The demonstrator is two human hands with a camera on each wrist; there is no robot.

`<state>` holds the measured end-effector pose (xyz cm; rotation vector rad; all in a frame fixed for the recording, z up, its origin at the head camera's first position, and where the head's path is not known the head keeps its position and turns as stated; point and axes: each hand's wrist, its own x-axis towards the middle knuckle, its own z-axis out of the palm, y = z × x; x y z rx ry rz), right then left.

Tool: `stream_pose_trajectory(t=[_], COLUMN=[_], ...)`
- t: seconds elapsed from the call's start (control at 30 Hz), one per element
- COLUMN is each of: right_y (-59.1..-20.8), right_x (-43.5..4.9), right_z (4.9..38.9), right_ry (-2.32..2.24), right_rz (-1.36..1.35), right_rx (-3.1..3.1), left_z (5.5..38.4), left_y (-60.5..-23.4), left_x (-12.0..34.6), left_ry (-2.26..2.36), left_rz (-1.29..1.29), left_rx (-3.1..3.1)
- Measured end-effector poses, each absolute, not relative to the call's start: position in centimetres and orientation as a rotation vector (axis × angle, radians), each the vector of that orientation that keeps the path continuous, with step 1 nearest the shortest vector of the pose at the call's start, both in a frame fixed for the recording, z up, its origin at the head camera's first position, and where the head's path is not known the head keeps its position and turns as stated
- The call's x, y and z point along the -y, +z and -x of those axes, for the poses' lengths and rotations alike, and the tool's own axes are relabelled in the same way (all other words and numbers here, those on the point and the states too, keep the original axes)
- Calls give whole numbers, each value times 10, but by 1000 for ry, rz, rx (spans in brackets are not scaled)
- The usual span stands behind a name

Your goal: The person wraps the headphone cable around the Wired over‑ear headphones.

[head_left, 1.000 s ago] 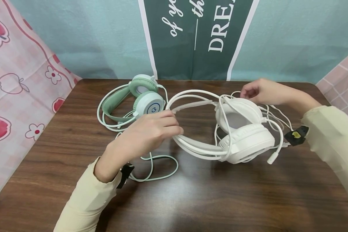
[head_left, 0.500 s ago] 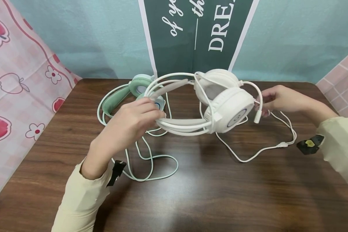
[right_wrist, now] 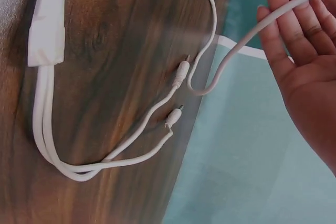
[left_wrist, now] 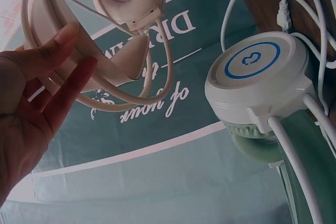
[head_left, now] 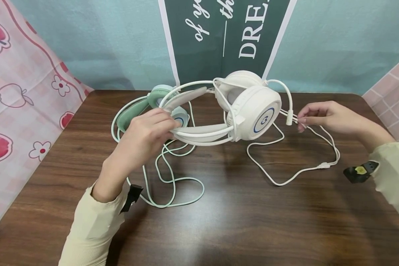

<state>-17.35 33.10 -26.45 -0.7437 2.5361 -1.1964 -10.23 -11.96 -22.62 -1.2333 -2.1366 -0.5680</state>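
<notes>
My left hand [head_left: 144,136] holds a white headset [head_left: 257,111] by its headband, raised above the table. In the left wrist view, thumb and fingers grip the headband [left_wrist: 79,61] from both sides. Its ear cups point right, and a boom microphone [head_left: 289,117] hangs from one. To the right of the cups, my right hand [head_left: 329,118] pinches the white cable [head_left: 302,170] between thumb and fingers. Across the fingers of that hand runs the cable [right_wrist: 244,38] in the right wrist view. Behind my left hand lies a green and white headset [head_left: 129,114], partly hidden.
The green headset's pale cord [head_left: 186,203] loops over the wooden table [head_left: 239,229]. A white cable splitter [head_left: 323,165] lies at the right, with two plugs [right_wrist: 181,74] on its branches. A blue curtain [head_left: 119,44] with a dark printed panel [head_left: 219,55] hangs behind.
The white headset has risen and moved left in my left hand. My right hand has gone from behind its cups to the cable at the right, which is now spread on the table.
</notes>
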Motion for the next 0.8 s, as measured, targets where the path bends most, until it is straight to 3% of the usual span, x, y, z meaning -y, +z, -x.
stream_pose_trajectory(t=[0.53, 0.8], right_y=[-281, -292], right_x=[-338, -346], right_z=[175, 168], right_ry=[-1035, -1056], right_rz=[906, 824], right_rx=[-2531, -2528], left_z=[104, 106], left_y=[-229, -232], left_x=[119, 123], left_ry=[-648, -662], left_rz=[1181, 1067], left_rx=[2118, 2130])
